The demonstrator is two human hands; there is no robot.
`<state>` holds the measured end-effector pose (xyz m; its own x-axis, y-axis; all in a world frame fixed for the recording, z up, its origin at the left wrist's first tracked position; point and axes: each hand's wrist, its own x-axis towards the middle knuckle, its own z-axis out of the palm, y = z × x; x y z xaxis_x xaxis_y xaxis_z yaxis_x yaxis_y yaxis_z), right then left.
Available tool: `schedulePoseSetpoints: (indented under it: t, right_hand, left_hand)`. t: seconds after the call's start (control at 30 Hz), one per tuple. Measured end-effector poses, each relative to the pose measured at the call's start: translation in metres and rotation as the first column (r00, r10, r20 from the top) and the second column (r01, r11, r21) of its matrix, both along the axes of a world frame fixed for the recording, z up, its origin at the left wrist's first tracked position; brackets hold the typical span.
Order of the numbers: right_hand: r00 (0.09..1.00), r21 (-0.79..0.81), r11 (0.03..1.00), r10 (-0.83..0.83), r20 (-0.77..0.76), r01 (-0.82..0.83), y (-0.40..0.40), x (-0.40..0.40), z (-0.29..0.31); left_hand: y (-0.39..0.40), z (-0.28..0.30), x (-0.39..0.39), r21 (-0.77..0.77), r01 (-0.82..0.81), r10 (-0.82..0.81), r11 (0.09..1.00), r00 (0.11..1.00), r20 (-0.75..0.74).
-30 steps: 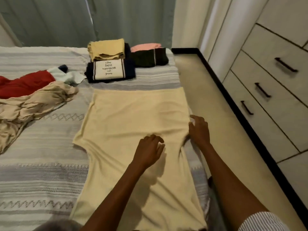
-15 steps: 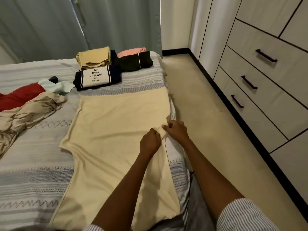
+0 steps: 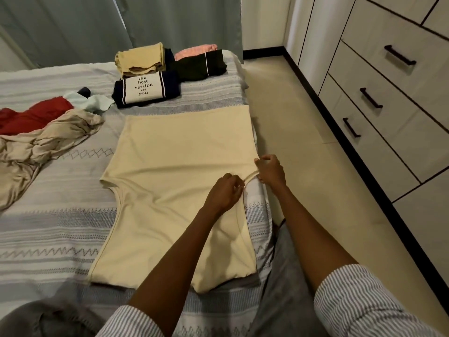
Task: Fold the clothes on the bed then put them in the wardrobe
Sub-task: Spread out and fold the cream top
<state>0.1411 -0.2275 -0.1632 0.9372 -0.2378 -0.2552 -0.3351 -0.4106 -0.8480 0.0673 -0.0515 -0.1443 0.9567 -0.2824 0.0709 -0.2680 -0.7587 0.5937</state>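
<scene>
A pale yellow T-shirt (image 3: 177, 171) lies flat on the striped bed (image 3: 48, 227), close to its right edge. My left hand (image 3: 224, 193) pinches the shirt's right sleeve edge, and my right hand (image 3: 271, 170) grips the same edge just to the right, at the bed's side. Between the two hands the hem is pulled taut in a thin band. Behind the shirt sit folded clothes: a navy top with white lettering (image 3: 147, 88), a tan stack (image 3: 141, 59), a black piece (image 3: 199, 65) and a pink one (image 3: 196, 48).
Unfolded clothes lie at the left: a beige garment (image 3: 46, 144), a red one (image 3: 31, 116) and a light blue piece (image 3: 90, 100). The wardrobe drawers with dark handles (image 3: 369, 98) line the right wall across a tiled floor strip (image 3: 303, 154). Grey curtains (image 3: 145, 23) hang behind the bed.
Both hands came together on the shirt's right sleeve edge, then drew slightly apart and stretched the hem between them. The camera view shifted a little.
</scene>
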Motion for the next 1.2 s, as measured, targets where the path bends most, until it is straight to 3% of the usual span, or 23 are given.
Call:
schedulePoseSetpoints:
  t: [0.07,0.17,0.3,0.43,0.5,0.6,0.73,0.97,1.2]
  right_hand:
    - [1.0,0.07,0.997,-0.013,-0.023,0.015,0.002,-0.002,0.004]
    - [0.999,0.028,0.999,0.03,-0.015,-0.03,0.006,-0.014,0.011]
    - [1.0,0.035,0.999,0.016,0.014,-0.017,0.013,-0.028,0.019]
    - [0.999,0.025,0.999,-0.039,0.028,0.039,0.011,-0.036,0.02]
    - [0.998,0.025,0.998,-0.052,0.024,0.052,0.007,-0.043,0.02]
    - [0.999,0.08,0.996,-0.046,0.009,0.045,0.004,-0.042,0.019]
    - [0.999,0.124,0.992,-0.035,-0.003,0.036,0.002,-0.039,0.016]
    - [0.995,0.151,0.986,-0.061,-0.074,0.072,-0.005,-0.03,0.008]
    - [0.995,0.243,0.967,-0.058,-0.082,0.077,-0.007,-0.032,0.017]
  left_hand:
    - [0.002,0.002,-0.01,0.047,-0.006,0.005,0.999,1.0,0.023]
    - [-0.004,0.0,-0.046,0.245,-0.095,0.09,0.965,0.995,0.034]
    - [-0.013,-0.01,-0.084,0.456,-0.18,0.239,0.871,0.968,-0.073]
    - [-0.017,-0.011,-0.091,0.372,-0.095,0.142,0.923,0.985,-0.101]
    - [-0.017,-0.01,-0.102,0.313,-0.158,0.187,0.936,0.98,-0.065]
    - [-0.015,-0.008,-0.108,0.373,-0.226,0.261,0.9,0.964,-0.047]
    - [-0.02,0.0,-0.102,0.477,-0.149,0.214,0.866,0.973,-0.085]
    - [-0.03,0.002,-0.098,0.394,-0.015,0.065,0.919,0.991,-0.115]
    - [-0.034,-0.007,-0.09,0.367,-0.184,0.192,0.912,0.981,0.015]
